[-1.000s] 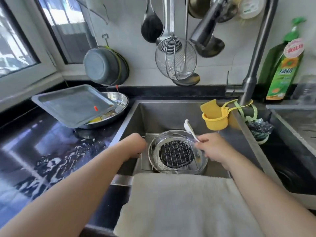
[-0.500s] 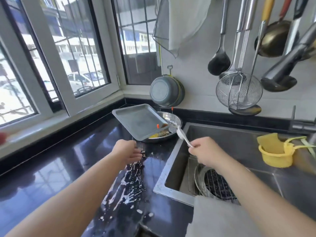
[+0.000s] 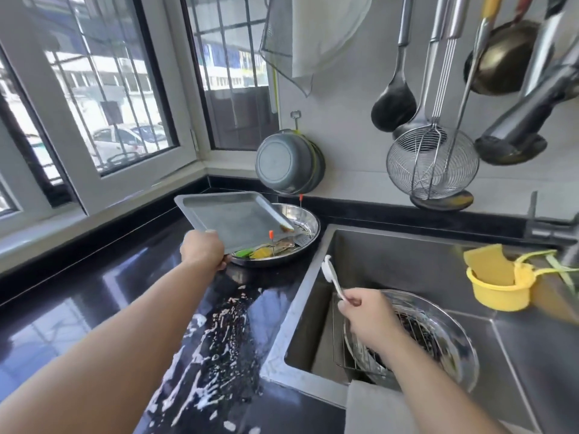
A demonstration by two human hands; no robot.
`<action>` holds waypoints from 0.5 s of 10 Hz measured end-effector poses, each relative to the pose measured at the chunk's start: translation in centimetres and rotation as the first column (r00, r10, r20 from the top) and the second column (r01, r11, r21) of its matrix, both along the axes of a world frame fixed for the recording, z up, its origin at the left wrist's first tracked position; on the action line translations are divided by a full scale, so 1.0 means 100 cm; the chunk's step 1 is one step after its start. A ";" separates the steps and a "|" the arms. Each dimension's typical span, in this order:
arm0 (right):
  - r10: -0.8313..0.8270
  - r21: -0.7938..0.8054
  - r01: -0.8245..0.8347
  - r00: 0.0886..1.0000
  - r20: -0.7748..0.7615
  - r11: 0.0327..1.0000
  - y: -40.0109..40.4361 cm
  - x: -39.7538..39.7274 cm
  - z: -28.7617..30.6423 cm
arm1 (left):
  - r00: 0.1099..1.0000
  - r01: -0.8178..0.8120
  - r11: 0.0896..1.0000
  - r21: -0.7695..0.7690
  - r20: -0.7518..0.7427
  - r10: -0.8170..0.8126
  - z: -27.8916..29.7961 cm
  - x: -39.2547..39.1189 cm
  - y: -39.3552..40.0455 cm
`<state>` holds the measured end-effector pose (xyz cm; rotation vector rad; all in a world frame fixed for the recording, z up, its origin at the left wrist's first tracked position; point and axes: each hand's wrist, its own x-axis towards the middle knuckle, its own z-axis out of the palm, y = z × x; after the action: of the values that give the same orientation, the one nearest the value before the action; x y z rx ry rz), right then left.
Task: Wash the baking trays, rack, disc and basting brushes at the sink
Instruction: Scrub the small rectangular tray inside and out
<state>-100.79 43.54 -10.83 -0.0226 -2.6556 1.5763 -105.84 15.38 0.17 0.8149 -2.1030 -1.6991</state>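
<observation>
Left hand (image 3: 203, 249) grips the near corner of the grey tray (image 3: 233, 219), left of the sink (image 3: 407, 264). Right hand (image 3: 369, 317) pinches a white brush (image 3: 332, 275) over the sink's rack (image 3: 351, 355).

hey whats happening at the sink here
A person is washing up. Their left hand grips the near edge of a grey baking tray propped on a steel dish on the counter. Their right hand holds a white brush over the sink, where a wire rack lies.
</observation>
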 end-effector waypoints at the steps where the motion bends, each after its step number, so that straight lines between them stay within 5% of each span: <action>1: -0.010 -0.004 0.010 1.000 -0.013 1.000 0.000 -0.002 0.000 | 0.999 -0.015 0.997 0.074 -0.043 0.019 0.007 0.014 -0.006; 3: -0.086 -0.027 0.085 0.994 -0.060 0.996 0.000 0.001 0.021 | 0.994 -0.038 0.951 0.307 -0.089 0.069 0.044 0.054 -0.019; 5: -0.143 -0.103 0.133 0.984 -0.101 0.986 0.038 0.011 0.105 | 0.995 0.079 0.954 0.288 -0.082 -0.057 0.083 0.106 0.000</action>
<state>-99.70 47.37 -0.35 -0.1193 -2.4385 1.6103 -95.20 15.40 8.51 0.7535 -1.8789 -2.0762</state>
